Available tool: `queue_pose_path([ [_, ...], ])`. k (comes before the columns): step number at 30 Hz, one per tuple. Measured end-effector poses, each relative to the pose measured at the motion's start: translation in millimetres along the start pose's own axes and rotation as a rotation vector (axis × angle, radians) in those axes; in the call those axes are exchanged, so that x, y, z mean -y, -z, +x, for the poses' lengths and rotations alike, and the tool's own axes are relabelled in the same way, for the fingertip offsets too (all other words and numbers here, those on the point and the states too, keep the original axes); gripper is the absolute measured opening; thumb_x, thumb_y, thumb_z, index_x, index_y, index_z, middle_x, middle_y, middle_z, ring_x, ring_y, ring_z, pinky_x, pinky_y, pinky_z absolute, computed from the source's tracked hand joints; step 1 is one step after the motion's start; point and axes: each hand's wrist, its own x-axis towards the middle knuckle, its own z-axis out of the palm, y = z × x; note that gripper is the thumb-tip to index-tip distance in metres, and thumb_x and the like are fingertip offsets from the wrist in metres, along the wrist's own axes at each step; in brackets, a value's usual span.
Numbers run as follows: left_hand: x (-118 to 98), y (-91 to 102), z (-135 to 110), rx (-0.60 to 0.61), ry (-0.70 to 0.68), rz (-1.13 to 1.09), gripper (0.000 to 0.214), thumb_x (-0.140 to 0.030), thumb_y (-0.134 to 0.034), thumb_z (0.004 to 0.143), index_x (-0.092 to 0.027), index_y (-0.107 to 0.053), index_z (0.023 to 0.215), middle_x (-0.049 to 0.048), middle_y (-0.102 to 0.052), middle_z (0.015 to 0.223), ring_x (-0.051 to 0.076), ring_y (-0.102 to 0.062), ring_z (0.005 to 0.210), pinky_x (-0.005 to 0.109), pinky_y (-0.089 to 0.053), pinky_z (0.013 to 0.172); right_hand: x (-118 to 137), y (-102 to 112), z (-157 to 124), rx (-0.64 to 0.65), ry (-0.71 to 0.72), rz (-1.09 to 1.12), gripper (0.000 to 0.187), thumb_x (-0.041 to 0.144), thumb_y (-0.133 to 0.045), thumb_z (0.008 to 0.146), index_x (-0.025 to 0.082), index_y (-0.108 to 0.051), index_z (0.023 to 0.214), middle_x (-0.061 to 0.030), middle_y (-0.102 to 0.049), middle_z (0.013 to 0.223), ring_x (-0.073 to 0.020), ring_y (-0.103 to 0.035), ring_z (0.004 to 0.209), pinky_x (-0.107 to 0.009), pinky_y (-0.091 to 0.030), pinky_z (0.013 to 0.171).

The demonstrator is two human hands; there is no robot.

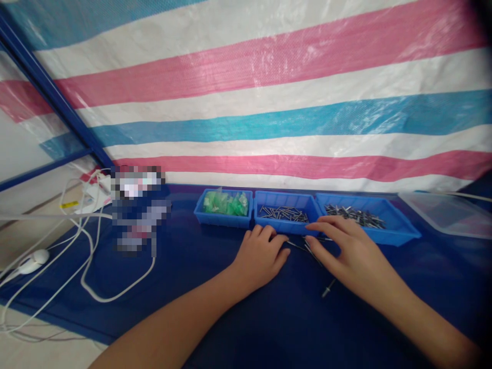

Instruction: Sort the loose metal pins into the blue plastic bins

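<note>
My left hand (259,256) rests just in front of the middle blue bin (284,225), fingers bent and thumb held apart from the index finger. Thin metal pins (298,246) lie on the blue table between my hands, one reaching close to my left index fingertip. My right hand (346,251) hovers over these pins with thumb and index finger spread, partly covering the right blue bin (400,233). Beside that hand lies a loose piece like a blind rivet (327,290). Nail-like metal pieces (284,213) fill part of the middle bin; similar pieces (355,216) lie in the right one.
A left blue bin (225,220) holds green bags (226,202). White cables (96,292) and a white mouse-like object (36,260) are at the left, near blurred items. A clear plastic lid or tray (449,215) lies far right. A striped sheet (249,113) hangs behind.
</note>
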Motion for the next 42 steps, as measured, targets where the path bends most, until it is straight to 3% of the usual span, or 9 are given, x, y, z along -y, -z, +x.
queue_pose_path([
  [8, 0.7, 0.2, 0.9, -0.002, -0.015, -0.003, 0.022, -0.036, -0.045, 0.095, -0.023, -0.063, 0.099, 0.004, -0.056, 0.103, 0.021, -0.05, 0.095, 0.032, -0.042, 0.076, 2.6, -0.1, -0.1, 0.018, 0.015, 0.028, 0.023, 0.033, -0.053, 0.087, 0.018, -0.069, 0.096, -0.0104, -0.064, 0.101, -0.0254, -0.061, 0.096, -0.042, -0.047, 0.088],
  [17, 1.4, 1.1, -1.2, -0.003, -0.04, -0.031, 0.02, -0.031, -0.046, 0.095, -0.025, -0.064, 0.102, 0.003, -0.057, 0.11, 0.02, -0.05, 0.096, 0.032, -0.042, 0.077, 3.6, -0.4, -0.9, 0.065, 0.015, 0.047, 0.023, 0.034, -0.053, 0.088, 0.02, -0.069, 0.096, -0.0091, -0.064, 0.101, -0.024, -0.06, 0.095, -0.04, -0.048, 0.087],
  [28, 5.1, 0.5, -1.5, 0.016, -0.032, -0.045, 0.023, -0.026, -0.047, 0.094, -0.023, -0.066, 0.107, 0.0043, -0.063, 0.099, 0.022, -0.054, 0.09, 0.034, -0.044, 0.074, 8.0, 0.3, -0.8, 0.096, 0.005, 0.087, 0.023, 0.034, -0.05, 0.089, 0.021, -0.069, 0.093, -0.0088, -0.065, 0.099, -0.0231, -0.06, 0.093, -0.041, -0.047, 0.087],
  [33, 4.4, 0.1, 1.7, -0.08, 0.01, -0.28, 0.024, -0.023, -0.044, 0.096, -0.018, -0.066, 0.102, 0.0051, -0.063, 0.098, 0.019, -0.058, 0.09, 0.032, -0.046, 0.084, 10.6, 0.2, -2.0, 0.145, -0.037, 0.142, 0.021, 0.036, -0.054, 0.088, 0.022, -0.068, 0.094, -0.0063, -0.067, 0.097, -0.0226, -0.061, 0.093, -0.039, -0.048, 0.086],
  [37, -0.8, 0.9, 2.8, -0.154, 0.049, -0.552, 0.022, -0.02, -0.045, 0.095, -0.015, -0.065, 0.101, 0.0058, -0.064, 0.097, 0.016, -0.06, 0.092, 0.027, -0.046, 0.087, 10.5, -0.4, -2.2, 0.172, -0.186, 0.274, 0.027, 0.046, -0.057, 0.084, 0.021, -0.065, 0.093, -0.004, -0.067, 0.084, -0.0191, -0.061, 0.076, -0.033, -0.049, 0.07],
  [42, -7.9, 0.7, 0.0, -0.185, 0.072, -0.673, 0.017, -0.022, -0.05, 0.093, -0.016, -0.064, 0.099, 0.0044, -0.065, 0.093, 0.015, -0.059, 0.086, 0.026, -0.045, 0.084, 9.8, -1.1, -0.5, 0.233, -0.33, 0.52, 0.031, 0.049, -0.055, 0.085, 0.02, -0.065, 0.088, -0.0027, -0.066, 0.08, -0.0164, -0.059, 0.071, -0.028, -0.048, 0.064],
])
